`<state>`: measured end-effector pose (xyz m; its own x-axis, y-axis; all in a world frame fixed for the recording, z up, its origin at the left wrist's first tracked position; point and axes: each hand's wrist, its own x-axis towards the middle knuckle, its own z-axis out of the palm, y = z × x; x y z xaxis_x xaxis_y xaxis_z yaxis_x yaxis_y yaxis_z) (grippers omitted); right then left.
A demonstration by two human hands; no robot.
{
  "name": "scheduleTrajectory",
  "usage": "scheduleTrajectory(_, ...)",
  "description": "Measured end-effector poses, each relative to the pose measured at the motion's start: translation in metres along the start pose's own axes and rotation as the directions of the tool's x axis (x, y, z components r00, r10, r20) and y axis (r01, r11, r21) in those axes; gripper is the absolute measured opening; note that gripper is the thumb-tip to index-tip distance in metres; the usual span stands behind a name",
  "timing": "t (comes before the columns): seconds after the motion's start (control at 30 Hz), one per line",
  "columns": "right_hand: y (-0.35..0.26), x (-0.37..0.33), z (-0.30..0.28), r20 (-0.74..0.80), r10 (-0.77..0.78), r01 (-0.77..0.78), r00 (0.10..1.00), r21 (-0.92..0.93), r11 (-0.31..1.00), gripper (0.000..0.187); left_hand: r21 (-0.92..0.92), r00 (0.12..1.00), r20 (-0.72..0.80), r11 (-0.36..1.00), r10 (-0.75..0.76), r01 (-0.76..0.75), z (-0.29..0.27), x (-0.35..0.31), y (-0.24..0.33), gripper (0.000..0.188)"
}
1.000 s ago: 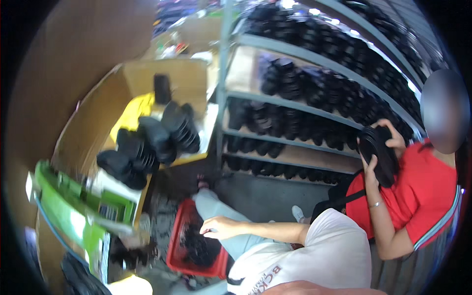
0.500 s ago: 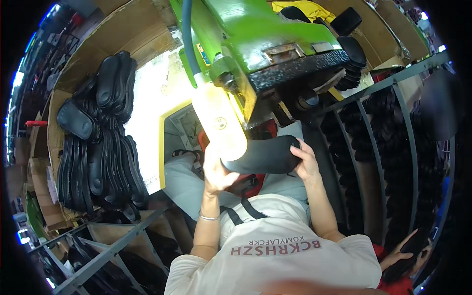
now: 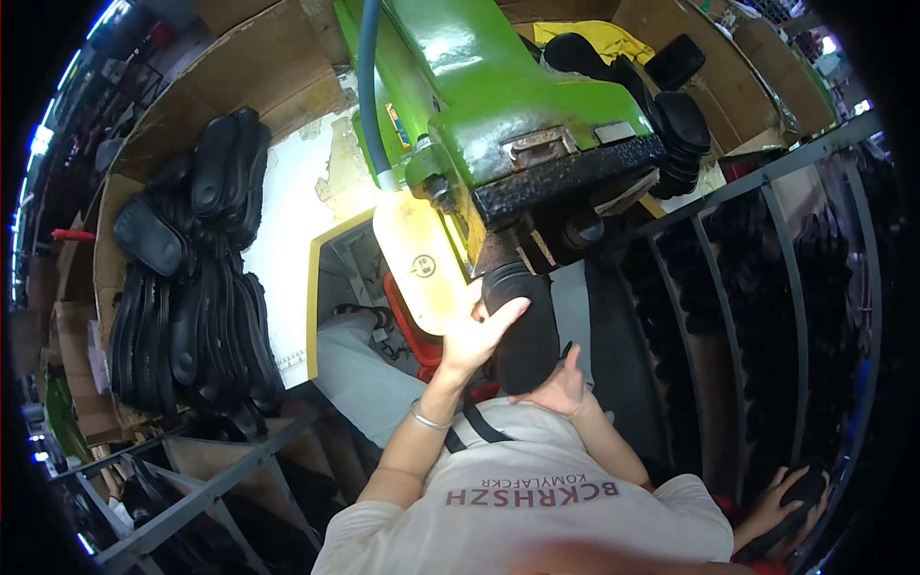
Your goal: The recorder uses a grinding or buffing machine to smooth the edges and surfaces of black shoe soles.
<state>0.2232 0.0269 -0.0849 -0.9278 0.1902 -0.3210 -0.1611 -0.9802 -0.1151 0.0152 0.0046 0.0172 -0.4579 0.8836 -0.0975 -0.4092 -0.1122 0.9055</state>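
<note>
Where the green machine (image 3: pixel 517 105) overhangs the lap, a black shoe sole (image 3: pixel 526 350), long, matte and rounded at its lower end, is positioned lengthwise beneath the dark metal head; contact between its upper end and the head cannot be determined. Glossy paint covers the machine body, and its black front edge has a coarse, pitted surface. A flat, round-ended lamp (image 3: pixel 419 264) glows pale yellow at its side, below a smooth blue hose (image 3: pixel 371 96). The left hand (image 3: pixel 471 340) grips the sole's left edge, thumb extended over the upper face, remaining fingers largely concealed. The right hand (image 3: pixel 560 389) lies against the lower end with fingers beneath and thumb raised clear; whether these fingers grip cannot be told. At left, a corrugated carton (image 3: pixel 230 59) contains black soles (image 3: pixel 187 316), some packed on edge, others lying flat above them. A second carton (image 3: pixel 757 81), upper right, contains a creased yellow cloth (image 3: pixel 596 44) and further dark soles. Beyond the left forearm sits a red plastic bin (image 3: pixel 419 332), its contents mostly hidden.
</note>
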Motion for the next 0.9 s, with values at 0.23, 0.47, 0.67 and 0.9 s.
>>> scheduleTrajectory(0.23, 0.008, -0.006, 0.018, -0.049, -0.241, 0.159, 0.969, -0.623, 0.766, 0.053, 0.179, 0.986, -0.085, 0.975, 0.146, -0.129, 0.009, 0.01, 0.012, 0.02)
scheduleTrajectory(0.47, -0.033, -0.038, 0.054, -0.197, -0.67, 0.466, 0.716, -0.579, 0.669, 0.061, 0.119, 0.988, -0.11, 0.989, 0.106, -0.092, 0.001, -0.003, 0.003, 0.03)
scheduleTrajectory(0.67, -0.099, -0.016, 0.091, -0.069, -0.836, 0.558, 0.544, -0.715, 0.422, 0.038, 0.534, 0.957, -0.068, 0.82, 0.281, -0.203, -0.022, 0.002, -0.005, 0.031)
scheduleTrajectory(0.9, -0.1, 0.036, 0.12, 0.031, -0.82, 0.597, 0.572, -0.701, 0.39, 0.036, 0.143, 0.922, -0.201, 0.941, 0.33, -0.306, -0.061, -0.014, 0.013, 0.029)
